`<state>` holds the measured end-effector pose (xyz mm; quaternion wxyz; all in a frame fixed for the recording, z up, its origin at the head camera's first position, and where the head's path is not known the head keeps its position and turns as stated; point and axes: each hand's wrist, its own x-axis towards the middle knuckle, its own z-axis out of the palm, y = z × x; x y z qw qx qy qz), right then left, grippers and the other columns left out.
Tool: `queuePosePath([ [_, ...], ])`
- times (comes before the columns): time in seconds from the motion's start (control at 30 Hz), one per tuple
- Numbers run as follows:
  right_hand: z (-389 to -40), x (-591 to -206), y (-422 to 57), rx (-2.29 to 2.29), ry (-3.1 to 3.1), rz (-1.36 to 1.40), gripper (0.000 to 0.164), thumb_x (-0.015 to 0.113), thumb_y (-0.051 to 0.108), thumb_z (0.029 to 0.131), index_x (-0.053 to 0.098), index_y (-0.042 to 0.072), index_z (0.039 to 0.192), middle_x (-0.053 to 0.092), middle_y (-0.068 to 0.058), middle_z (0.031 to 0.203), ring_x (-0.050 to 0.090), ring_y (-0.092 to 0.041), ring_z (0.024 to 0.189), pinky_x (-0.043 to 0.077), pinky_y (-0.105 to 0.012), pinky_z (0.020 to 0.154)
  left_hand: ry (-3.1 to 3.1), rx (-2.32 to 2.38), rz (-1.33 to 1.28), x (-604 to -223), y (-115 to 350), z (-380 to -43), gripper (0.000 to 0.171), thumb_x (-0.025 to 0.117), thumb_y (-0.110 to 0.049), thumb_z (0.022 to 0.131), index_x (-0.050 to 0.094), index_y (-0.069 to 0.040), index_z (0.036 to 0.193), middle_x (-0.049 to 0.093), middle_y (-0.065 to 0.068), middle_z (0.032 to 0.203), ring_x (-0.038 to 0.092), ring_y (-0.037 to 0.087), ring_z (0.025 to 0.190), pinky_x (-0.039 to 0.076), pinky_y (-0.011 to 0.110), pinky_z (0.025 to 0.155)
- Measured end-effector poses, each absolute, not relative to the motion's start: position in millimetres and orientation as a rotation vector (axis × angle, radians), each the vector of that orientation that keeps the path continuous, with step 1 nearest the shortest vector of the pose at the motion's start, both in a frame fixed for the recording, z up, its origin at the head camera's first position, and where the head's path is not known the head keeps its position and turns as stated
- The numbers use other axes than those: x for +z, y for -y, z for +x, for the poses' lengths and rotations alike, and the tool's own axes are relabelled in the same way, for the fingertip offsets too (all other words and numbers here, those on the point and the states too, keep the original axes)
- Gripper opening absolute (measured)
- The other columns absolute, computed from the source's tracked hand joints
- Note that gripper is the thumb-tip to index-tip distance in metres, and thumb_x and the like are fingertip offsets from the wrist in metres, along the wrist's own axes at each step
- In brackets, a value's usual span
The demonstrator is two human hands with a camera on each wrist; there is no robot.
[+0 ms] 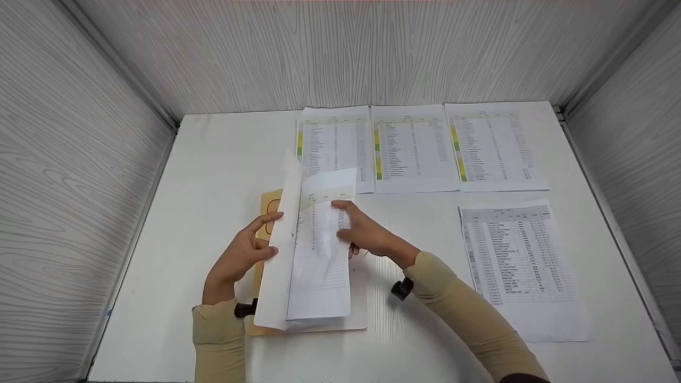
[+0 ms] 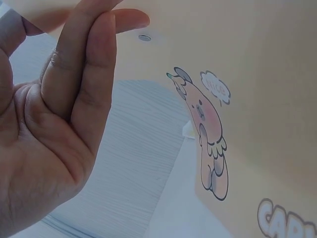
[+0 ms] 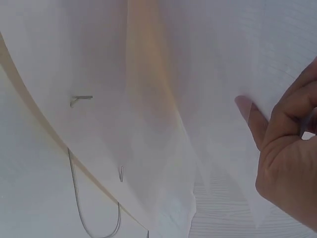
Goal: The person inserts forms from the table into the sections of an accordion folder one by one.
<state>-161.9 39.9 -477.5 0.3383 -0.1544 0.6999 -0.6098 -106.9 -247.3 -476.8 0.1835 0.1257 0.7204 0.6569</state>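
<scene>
A paper folder stands half raised at the middle left of the table, its white flap (image 1: 279,276) lifted and a tan part (image 1: 270,213) showing behind. My left hand (image 1: 242,252) pinches the flap near its left edge. On the flap's tan outer face, a cartoon animal (image 2: 210,129) and lettering show in the left wrist view. My right hand (image 1: 367,231) holds the right edge of a printed sheet (image 1: 319,271) lying against the flap. From the right wrist view, one fingertip (image 3: 242,106) shows at the thin paper's edge, and a bent metal wire (image 3: 77,188) sticks out below the folder's edge.
Three printed sheets with yellow and green strips, a left one (image 1: 340,138), a middle one (image 1: 415,149) and a right one (image 1: 497,149), line the table's back. Another printed table sheet (image 1: 518,255) lies at the right. Grey wood-grain panels (image 1: 372,53) enclose the white table (image 1: 159,239).
</scene>
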Motion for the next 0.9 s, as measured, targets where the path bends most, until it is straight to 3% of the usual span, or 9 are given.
queuePosePath([
  [0.23, -158.4, -480.3, -28.5, -1.541, -1.842, -0.384, 0.068, 0.047, -0.001, 0.092, 0.020, 0.018, 0.151, 0.055, -0.023, 0.116, 0.059, -0.014, 0.052, 0.046, -0.024, 0.046, -2.037, 1.870, 0.389, -476.3, 243.5, -107.1, 0.072, 0.058, 0.006, 0.085, 0.028, -0.001, 0.150, 0.032, -0.011, 0.049, 0.022, 0.006, 0.042, 0.030, 0.019, 0.045],
  [0.4, -156.1, -481.2, -24.9, -1.539, -1.814, -0.378, 0.068, 0.046, -0.002, 0.094, 0.018, 0.018, 0.152, 0.048, -0.028, 0.124, 0.059, -0.013, 0.047, 0.047, -0.027, 0.047, -2.038, 1.894, 0.409, -477.7, 245.1, -106.8, 0.072, 0.058, 0.007, 0.086, 0.026, 0.000, 0.150, 0.029, -0.011, 0.049, 0.019, 0.008, 0.042, 0.026, 0.020, 0.043],
  [0.73, -159.3, -480.0, -40.4, -1.557, -1.792, -0.325, 0.068, 0.048, -0.003, 0.091, 0.022, 0.018, 0.151, 0.055, -0.021, 0.120, 0.059, -0.013, 0.048, 0.047, -0.024, 0.045, -2.061, 1.856, 0.347, -478.6, 246.9, -107.2, 0.071, 0.057, 0.008, 0.085, 0.029, -0.002, 0.150, 0.030, -0.011, 0.050, 0.022, 0.006, 0.042, 0.027, 0.023, 0.046],
  [0.9, -160.3, -481.4, -41.3, -1.531, -1.803, -0.312, 0.068, 0.049, -0.001, 0.092, 0.022, 0.019, 0.151, 0.051, -0.021, 0.126, 0.060, -0.014, 0.048, 0.047, -0.025, 0.046, -2.067, 1.854, 0.319, -478.5, 245.8, -107.4, 0.072, 0.056, 0.008, 0.084, 0.030, -0.004, 0.150, 0.030, -0.011, 0.049, 0.023, 0.004, 0.043, 0.028, 0.020, 0.046],
])
